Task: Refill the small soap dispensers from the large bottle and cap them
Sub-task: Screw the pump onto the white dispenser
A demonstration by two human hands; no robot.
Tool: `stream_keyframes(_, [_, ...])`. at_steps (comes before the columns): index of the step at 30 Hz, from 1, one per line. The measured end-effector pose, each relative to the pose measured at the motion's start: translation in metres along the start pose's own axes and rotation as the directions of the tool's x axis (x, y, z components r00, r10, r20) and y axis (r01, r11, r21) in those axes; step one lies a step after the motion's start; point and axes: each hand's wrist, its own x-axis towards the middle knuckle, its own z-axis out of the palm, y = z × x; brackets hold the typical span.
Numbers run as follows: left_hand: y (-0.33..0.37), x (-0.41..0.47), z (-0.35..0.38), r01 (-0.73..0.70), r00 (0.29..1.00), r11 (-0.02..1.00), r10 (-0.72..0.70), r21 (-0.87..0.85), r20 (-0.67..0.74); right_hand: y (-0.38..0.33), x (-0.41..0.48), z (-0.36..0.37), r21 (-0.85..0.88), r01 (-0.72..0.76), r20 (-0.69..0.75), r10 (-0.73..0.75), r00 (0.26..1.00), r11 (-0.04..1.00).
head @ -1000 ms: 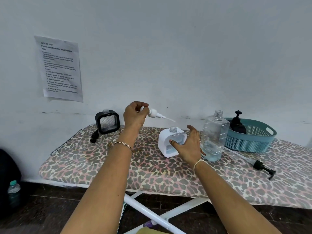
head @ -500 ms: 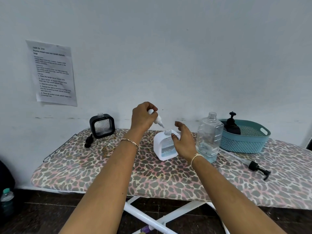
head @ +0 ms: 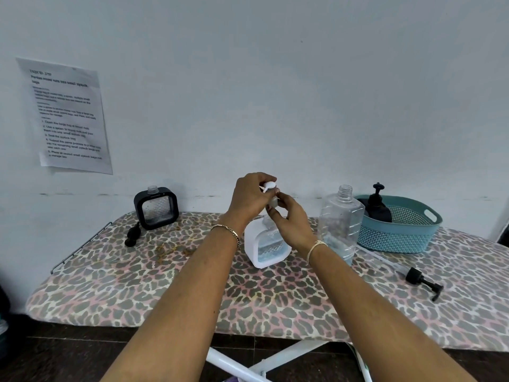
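Two hands now meet at the dispenser's neck. The left hand (head: 249, 201) grips the white pump (head: 268, 186), now upright rather than tilted. The right hand (head: 293, 223), open half a second ago, pinches the pump's collar directly above the white dispenser (head: 252, 244). The large bottle (head: 341, 224) stands just right.

**Both hands at the white pump (head: 268, 186)**

The left hand (head: 249, 201) grips the pump's head while the right hand (head: 292, 221) pinches its collar just below, over the neck of the white dispenser (head: 264, 249) standing on the leopard-print ironing board (head: 165, 285). Just to its right stands the large clear bottle (head: 340, 224), uncapped. A black dispenser (head: 156, 208) stands uncapped at the back left, and a teal basket (head: 399, 235) sits far right
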Motion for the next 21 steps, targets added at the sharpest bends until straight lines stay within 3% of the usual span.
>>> stream_keyframes(7, [-0.014, -0.006, 0.005, 0.088, 0.994, 0.993, -0.083, -0.084, 0.065, 0.011, 0.009, 0.000, -0.052, -0.034, -0.031, 0.032, 0.999, 0.998])
stream_keyframes(12, [-0.037, -0.022, 0.008, 0.214, 0.970, 0.945, -0.175, -0.248, 0.169, 0.017, 0.007, 0.000, -0.007, -0.099, 0.014, 0.099, 0.995, 0.995])
stream_keyframes(16, [-0.063, -0.049, 0.015, 0.305, 0.939, 0.915, -0.243, -0.263, 0.244, 0.018, 0.006, -0.001, -0.027, -0.125, 0.080, 0.127, 0.989, 0.992])
stream_keyframes(21, [-0.086, -0.072, 0.030, 0.277, 0.952, 0.916, -0.219, -0.290, 0.216, 0.017, 0.008, 0.001, -0.072, -0.107, 0.033, 0.110, 0.993, 0.992])
